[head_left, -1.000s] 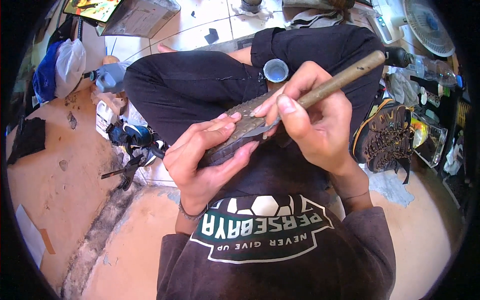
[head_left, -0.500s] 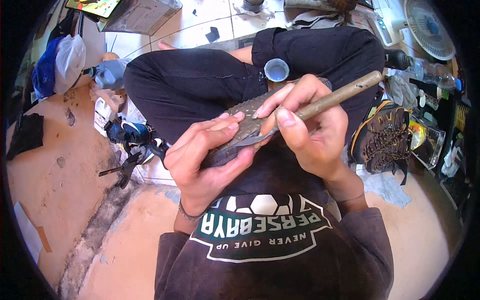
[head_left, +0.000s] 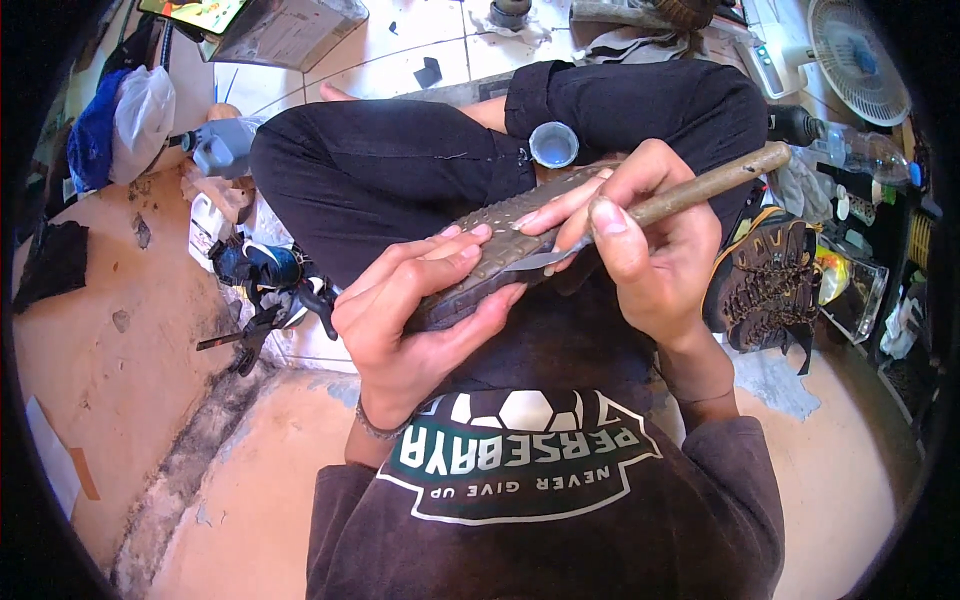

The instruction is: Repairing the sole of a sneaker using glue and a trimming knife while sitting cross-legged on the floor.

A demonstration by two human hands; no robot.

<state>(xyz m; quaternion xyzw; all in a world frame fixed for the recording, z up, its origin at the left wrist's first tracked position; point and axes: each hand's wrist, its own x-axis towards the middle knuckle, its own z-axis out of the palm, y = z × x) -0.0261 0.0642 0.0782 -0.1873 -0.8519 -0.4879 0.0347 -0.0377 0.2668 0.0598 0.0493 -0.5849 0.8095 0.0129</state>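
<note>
A dark shoe sole [head_left: 490, 232] with a studded tread lies aslant over my lap, tread side up. My left hand [head_left: 405, 305] is closed round its near left end, fingertips on the tread and thumb under the edge. In my right hand [head_left: 665, 240] is a knife [head_left: 712, 186] with a thick brown wooden handle pointing up to the right. Its thin grey blade lies along the sole's near edge, between my two hands. Fingertips of the right hand also rest on the tread. The underside of the sole is hidden.
A small cup [head_left: 554, 145] with bluish contents sits by my crossed legs. At the right are a brown laced shoe [head_left: 770, 285], a clear bottle [head_left: 865, 148] and a fan [head_left: 860, 60]. To the left are a grey jug [head_left: 222, 150] and a white plastic bag [head_left: 143, 120].
My right hand and the knife have shifted a little right, away from my left hand. More of the blade shows along the sole's edge. The left hand keeps its hold.
</note>
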